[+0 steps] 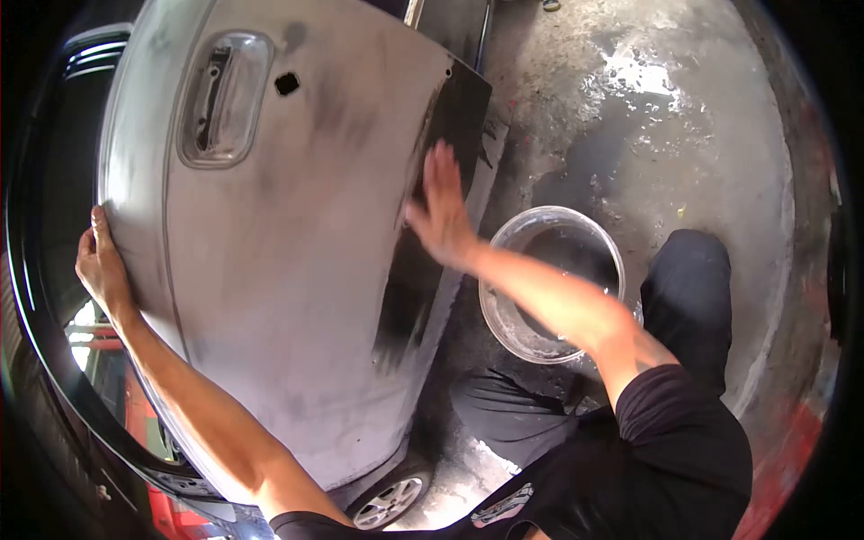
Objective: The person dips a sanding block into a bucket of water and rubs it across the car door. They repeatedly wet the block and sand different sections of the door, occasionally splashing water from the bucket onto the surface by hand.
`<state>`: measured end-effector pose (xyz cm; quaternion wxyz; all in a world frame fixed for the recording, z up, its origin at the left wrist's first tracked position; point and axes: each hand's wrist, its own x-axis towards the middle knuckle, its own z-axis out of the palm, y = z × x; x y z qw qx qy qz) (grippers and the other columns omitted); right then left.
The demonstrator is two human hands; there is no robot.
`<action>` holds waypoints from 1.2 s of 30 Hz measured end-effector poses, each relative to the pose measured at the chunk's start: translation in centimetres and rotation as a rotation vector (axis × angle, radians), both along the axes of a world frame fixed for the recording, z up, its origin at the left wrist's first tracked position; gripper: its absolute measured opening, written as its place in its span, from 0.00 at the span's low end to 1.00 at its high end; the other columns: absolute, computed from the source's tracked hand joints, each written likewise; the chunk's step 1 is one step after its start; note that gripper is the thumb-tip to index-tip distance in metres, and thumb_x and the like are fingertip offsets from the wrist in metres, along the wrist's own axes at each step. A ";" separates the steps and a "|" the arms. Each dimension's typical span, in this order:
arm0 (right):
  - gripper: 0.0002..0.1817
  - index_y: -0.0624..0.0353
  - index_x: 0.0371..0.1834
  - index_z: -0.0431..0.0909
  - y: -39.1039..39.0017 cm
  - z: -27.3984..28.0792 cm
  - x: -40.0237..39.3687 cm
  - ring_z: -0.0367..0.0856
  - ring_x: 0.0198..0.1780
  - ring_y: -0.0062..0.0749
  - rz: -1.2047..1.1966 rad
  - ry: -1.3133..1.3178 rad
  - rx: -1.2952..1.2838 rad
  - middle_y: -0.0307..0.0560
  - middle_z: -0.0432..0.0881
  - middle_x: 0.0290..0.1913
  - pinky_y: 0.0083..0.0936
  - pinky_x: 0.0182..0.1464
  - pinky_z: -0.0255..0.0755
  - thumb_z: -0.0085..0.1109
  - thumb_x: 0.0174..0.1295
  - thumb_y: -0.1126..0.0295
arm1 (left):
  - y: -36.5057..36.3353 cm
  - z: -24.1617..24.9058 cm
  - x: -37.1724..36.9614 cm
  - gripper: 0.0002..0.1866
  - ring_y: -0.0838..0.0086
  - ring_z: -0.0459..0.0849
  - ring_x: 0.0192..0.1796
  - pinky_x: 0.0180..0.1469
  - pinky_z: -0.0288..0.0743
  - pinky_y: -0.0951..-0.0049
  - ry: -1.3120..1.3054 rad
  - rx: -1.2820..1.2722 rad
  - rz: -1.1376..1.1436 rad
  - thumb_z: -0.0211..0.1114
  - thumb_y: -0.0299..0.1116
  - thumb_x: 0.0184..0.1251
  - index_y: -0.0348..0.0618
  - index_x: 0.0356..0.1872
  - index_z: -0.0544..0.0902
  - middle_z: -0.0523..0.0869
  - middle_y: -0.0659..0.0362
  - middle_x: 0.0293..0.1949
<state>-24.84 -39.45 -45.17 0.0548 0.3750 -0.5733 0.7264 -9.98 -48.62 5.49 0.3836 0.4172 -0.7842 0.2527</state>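
A car door (297, 234) with a dull, grey, patchy surface fills the middle of the view. My left hand (103, 270) grips its upper edge by the window, fingers bent over the edge. Along the lower edge runs a dark, bare-looking strip (405, 306). My right hand (443, 211) lies over this strip with fingers stretched out, slightly blurred by motion. Whether anything is under the palm is hidden. The door handle recess (227, 99) has its handle off, and a dark square hole (287, 85) is beside it.
A round bucket (616, 256) with dark liquid stands on the floor below my right forearm. Wet patches shine on the concrete floor (702, 171). My bent knee (688, 270) is right of the bucket. A car wheel (389, 502) shows at the bottom, and a black window frame (36, 315) at left.
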 end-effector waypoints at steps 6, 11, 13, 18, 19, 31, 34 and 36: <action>0.47 0.70 0.83 0.48 -0.8 1.9 -10.6 0.35 0.87 0.51 0.305 -0.306 -0.111 0.66 0.38 0.86 0.39 0.85 0.40 0.45 0.78 0.39 | -0.4 0.2 -0.3 0.41 0.56 0.89 0.50 0.57 0.78 0.58 -0.041 -0.124 0.070 0.61 0.71 0.68 0.35 0.52 0.89 0.91 0.45 0.46; 0.31 0.56 0.73 0.73 -0.9 0.4 -13.1 0.64 0.79 0.53 -0.073 -0.156 0.019 0.61 0.67 0.76 0.41 0.77 0.62 0.63 0.72 0.54 | -0.1 0.0 -0.4 0.40 0.52 0.88 0.54 0.60 0.76 0.54 -0.056 -0.105 0.157 0.56 0.73 0.69 0.41 0.53 0.89 0.91 0.46 0.48; 0.31 0.56 0.72 0.74 -1.2 0.3 -13.2 0.69 0.75 0.54 -0.135 -0.112 0.011 0.61 0.71 0.73 0.41 0.75 0.65 0.66 0.70 0.55 | -0.2 0.1 -0.4 0.41 0.51 0.88 0.55 0.60 0.76 0.53 -0.073 -0.122 0.162 0.55 0.73 0.69 0.40 0.54 0.89 0.91 0.45 0.49; 0.38 0.62 0.68 0.74 -0.5 0.3 -13.8 0.79 0.63 0.49 -0.027 -0.350 0.104 0.61 0.77 0.65 0.43 0.66 0.73 0.77 0.59 0.52 | -0.5 0.2 -0.3 0.43 0.50 0.87 0.57 0.61 0.76 0.52 -0.051 -0.116 0.176 0.53 0.74 0.70 0.40 0.56 0.88 0.90 0.45 0.51; 0.38 0.64 0.62 0.78 -0.3 0.4 -14.3 0.84 0.55 0.44 -0.003 -0.397 0.061 0.58 0.85 0.53 0.40 0.60 0.76 0.80 0.53 0.52 | -0.5 0.3 -0.2 0.43 0.50 0.87 0.57 0.62 0.75 0.52 -0.078 -0.125 0.186 0.53 0.74 0.70 0.40 0.56 0.88 0.90 0.45 0.52; 0.11 0.63 0.51 0.69 2.4 -1.1 -13.6 0.83 0.52 0.46 -0.332 -0.323 -0.324 0.58 0.82 0.54 0.40 0.57 0.75 0.60 0.72 0.72 | -0.4 0.3 -0.2 0.43 0.50 0.86 0.60 0.64 0.74 0.50 -0.090 -0.133 0.215 0.51 0.75 0.69 0.44 0.59 0.87 0.90 0.46 0.54; 0.23 0.65 0.68 0.65 0.1 1.3 -8.0 0.71 0.71 0.60 -0.102 -0.212 -0.204 0.65 0.73 0.68 0.45 0.70 0.68 0.55 0.72 0.76 | -0.5 0.4 -0.1 0.43 0.50 0.86 0.60 0.64 0.75 0.50 -0.101 -0.118 0.216 0.51 0.76 0.69 0.44 0.59 0.87 0.90 0.46 0.53; 0.30 0.66 0.77 0.60 -2.0 1.2 -6.5 0.61 0.79 0.61 -0.230 -0.144 -0.161 0.66 0.65 0.75 0.46 0.77 0.60 0.55 0.74 0.71 | -0.6 0.6 -0.1 0.43 0.50 0.86 0.60 0.63 0.75 0.50 -0.105 -0.122 0.204 0.50 0.76 0.69 0.44 0.58 0.87 0.90 0.46 0.53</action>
